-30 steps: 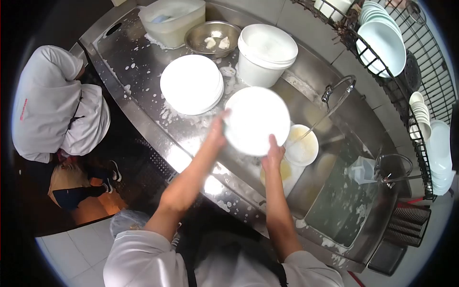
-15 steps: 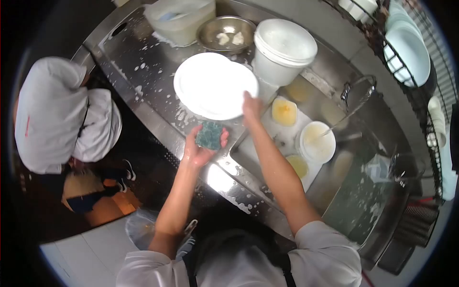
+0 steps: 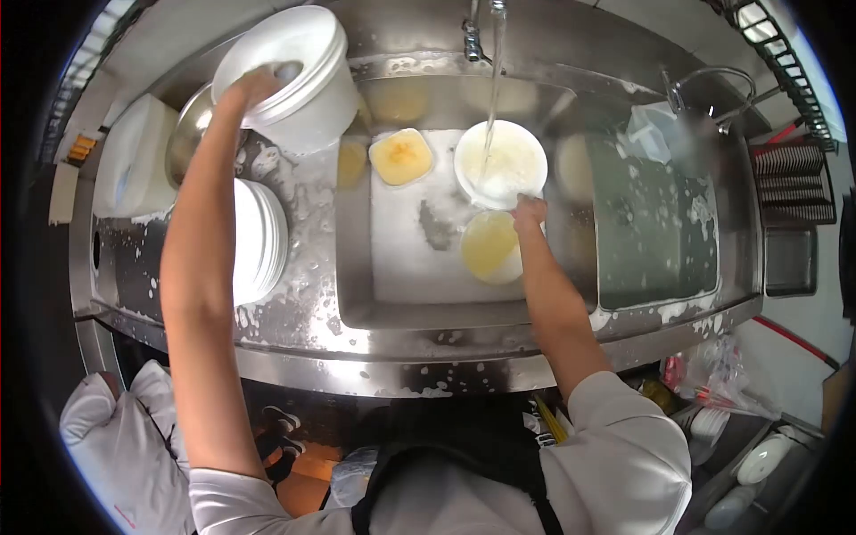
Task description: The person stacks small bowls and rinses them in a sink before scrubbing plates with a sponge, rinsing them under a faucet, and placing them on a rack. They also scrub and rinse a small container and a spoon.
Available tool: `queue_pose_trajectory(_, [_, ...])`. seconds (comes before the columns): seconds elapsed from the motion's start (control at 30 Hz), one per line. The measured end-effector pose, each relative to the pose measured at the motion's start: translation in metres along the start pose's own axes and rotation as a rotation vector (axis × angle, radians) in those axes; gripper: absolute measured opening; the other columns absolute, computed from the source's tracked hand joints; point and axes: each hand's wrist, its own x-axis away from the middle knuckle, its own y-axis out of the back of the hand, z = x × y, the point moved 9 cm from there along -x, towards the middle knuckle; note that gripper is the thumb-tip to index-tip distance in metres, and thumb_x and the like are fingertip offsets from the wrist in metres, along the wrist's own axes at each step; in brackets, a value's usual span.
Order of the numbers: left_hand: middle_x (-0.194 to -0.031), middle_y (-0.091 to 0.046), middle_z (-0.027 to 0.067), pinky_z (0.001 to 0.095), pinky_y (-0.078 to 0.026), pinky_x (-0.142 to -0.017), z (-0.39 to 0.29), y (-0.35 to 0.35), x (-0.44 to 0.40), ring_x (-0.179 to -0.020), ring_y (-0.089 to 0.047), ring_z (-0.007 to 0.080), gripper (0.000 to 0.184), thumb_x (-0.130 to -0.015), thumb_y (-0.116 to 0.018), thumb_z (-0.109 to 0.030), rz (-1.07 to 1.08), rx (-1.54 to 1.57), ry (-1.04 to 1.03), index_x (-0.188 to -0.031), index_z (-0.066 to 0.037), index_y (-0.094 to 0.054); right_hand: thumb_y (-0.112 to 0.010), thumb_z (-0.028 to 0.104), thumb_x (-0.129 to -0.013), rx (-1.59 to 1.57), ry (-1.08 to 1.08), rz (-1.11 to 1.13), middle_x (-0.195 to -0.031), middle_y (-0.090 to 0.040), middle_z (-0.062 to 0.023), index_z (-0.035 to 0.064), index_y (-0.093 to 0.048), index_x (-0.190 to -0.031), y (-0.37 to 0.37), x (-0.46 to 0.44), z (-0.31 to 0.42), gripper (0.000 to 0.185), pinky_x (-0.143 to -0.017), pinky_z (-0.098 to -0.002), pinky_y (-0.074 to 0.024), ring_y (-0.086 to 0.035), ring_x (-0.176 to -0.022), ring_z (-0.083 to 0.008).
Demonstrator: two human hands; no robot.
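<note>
My left hand [image 3: 258, 86] reaches into the mouth of a large white bucket [image 3: 312, 116]. Its fingers are curled at a small greyish, rounded thing [image 3: 287, 71] that I cannot make out. Over the sink, my right hand [image 3: 529, 210] grips the near rim of a round white tub [image 3: 533, 165]. A stream of water [image 3: 495, 80] runs into this tub, which holds cloudy liquid. Just below it sits a round container with yellowish contents [image 3: 490, 248], partly overlapped by the tub. A squarish yellow container [image 3: 401, 157] stands farther left in the sink.
Stacked white plates [image 3: 263, 241] lie on the soapy counter beside my left forearm. Behind are a metal bowl [image 3: 192, 134] and a pale plastic bin [image 3: 134, 160]. A second basin [image 3: 655, 241] holds murky water. Another person [image 3: 129, 446] is at lower left.
My view has turned right. The green sponge is out of sight, and my left hand has moved into the bucket. My right hand has left the plates and taken hold of the tub.
</note>
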Motion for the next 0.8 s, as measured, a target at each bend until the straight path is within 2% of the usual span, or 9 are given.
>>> queue_pose_trajectory(0.07, [-0.111, -0.063, 0.0167, 0.0368, -0.047, -0.081, 0.058, -0.052, -0.041, -0.091, -0.062, 0.0268, 0.05, -0.076, -0.062, -0.036, 0.367, -0.024, 0.113, -0.116, -0.007, -0.061, -0.072, 0.014, -0.068, 0.003, -0.146, 0.037, -0.11, -0.058, -0.0284, -0.007, -0.046, -0.11, -0.005, 0.002, -0.008, 0.053, -0.087, -0.0408, -0.049, -0.06, -0.101, -0.0354])
queue_pose_trajectory(0.1, [-0.112, -0.063, 0.0161, 0.0361, -0.046, -0.082, 0.078, -0.071, -0.047, -0.092, -0.062, 0.0268, 0.05, -0.075, -0.062, -0.037, 0.547, -0.04, 0.175, -0.115, -0.007, -0.062, -0.072, 0.01, -0.07, -0.136, -0.184, 0.022, -0.098, -0.061, -0.0164, -0.0054, -0.053, -0.103, 0.0, 0.021, 0.003, 0.041, -0.046, -0.0363, -0.0459, -0.06, -0.064, -0.0229])
queue_pose_trajectory(0.2, [-0.107, -0.065, 0.0114, 0.0354, -0.045, -0.083, 0.026, -0.04, -0.011, -0.093, -0.06, 0.0224, 0.044, -0.085, -0.051, -0.036, 0.404, 0.092, 0.219, -0.118, -0.006, -0.06, -0.068, 0.008, -0.074, -0.076, -0.114, 0.131, -0.105, -0.059, -0.0165, -0.0055, -0.052, -0.107, -0.014, 0.021, 0.013, 0.039, -0.057, -0.0383, -0.0512, -0.061, -0.078, -0.0255])
queue_pose_trajectory(0.3, [-0.1, -0.064, 0.0067, 0.0282, -0.044, -0.076, 0.018, -0.004, -0.015, -0.087, -0.057, 0.0152, 0.042, -0.085, -0.058, -0.032, 0.011, 0.259, 0.076, -0.117, -0.006, -0.06, -0.059, 0.004, -0.078, -0.686, -0.111, 0.07, -0.111, -0.055, -0.0177, -0.0048, -0.048, -0.113, -0.04, 0.041, 0.037, 0.037, -0.071, -0.0434, -0.0527, -0.058, -0.095, -0.0301])
queue_pose_trajectory(0.4, [-0.096, -0.063, 0.0059, 0.0242, -0.043, -0.07, -0.027, 0.063, 0.032, -0.08, -0.055, 0.0118, 0.048, -0.083, -0.064, -0.037, -0.471, 0.547, -0.019, -0.121, -0.007, -0.058, -0.052, 0.001, -0.08, -1.088, -0.292, 0.4, -0.114, -0.053, -0.0173, -0.0042, -0.045, -0.118, -0.066, 0.099, 0.072, 0.039, -0.081, -0.045, -0.0509, -0.055, -0.105, -0.0325])
queue_pose_trajectory(0.47, [-0.093, -0.066, 0.007, 0.0287, -0.046, -0.078, -0.081, 0.08, 0.091, -0.082, -0.059, 0.0151, 0.051, -0.084, -0.062, -0.042, -0.698, 0.765, -0.13, -0.124, -0.009, -0.057, -0.056, 0.009, -0.083, -1.052, -0.388, 0.556, -0.112, -0.054, -0.0166, -0.003, -0.044, -0.122, -0.098, 0.103, 0.06, 0.043, -0.071, -0.0453, -0.0504, -0.058, -0.094, -0.027])
queue_pose_trajectory(0.57, [-0.092, -0.066, 0.0102, 0.0297, -0.047, -0.079, -0.137, 0.011, 0.139, -0.082, -0.062, 0.0165, 0.051, -0.082, -0.065, -0.043, -0.366, 0.618, 0.137, -0.124, -0.015, -0.058, -0.061, 0.018, -0.084, -0.78, -0.324, 0.608, -0.106, -0.057, -0.0151, -0.0014, -0.049, -0.119, -0.084, 0.126, 0.065, 0.041, -0.064, -0.041, -0.0485, -0.059, -0.081, -0.0218])
queue_pose_trajectory(0.7, [-0.101, -0.059, 0.0133, 0.0382, -0.051, -0.072, -0.2, -0.138, 0.158, -0.078, -0.061, 0.0286, 0.038, -0.079, -0.07, -0.027, -0.45, 0.424, -0.216, -0.114, -0.015, -0.061, -0.065, 0.038, -0.084, -0.427, -0.049, 0.475, -0.09, -0.062, -0.0159, -0.0072, -0.06, -0.101, -0.019, 0.185, 0.121, 0.048, -0.069, -0.0373, -0.0464, -0.058, -0.074, -0.0238])
queue_pose_trajectory(0.8, [-0.125, -0.046, 0.0177, 0.0496, -0.04, -0.088, -0.236, -0.206, 0.192, -0.11, -0.047, 0.0342, 0.038, -0.081, -0.063, -0.033, -0.37, 0.101, -0.169, -0.116, -0.019, -0.06, -0.062, 0.045, -0.085, -0.313, 0.12, 0.415, -0.087, -0.064, -0.0215, -0.014, -0.06, -0.094, 0.007, 0.198, 0.133, 0.059, -0.073, -0.041, -0.0462, -0.061, -0.078, -0.0299])
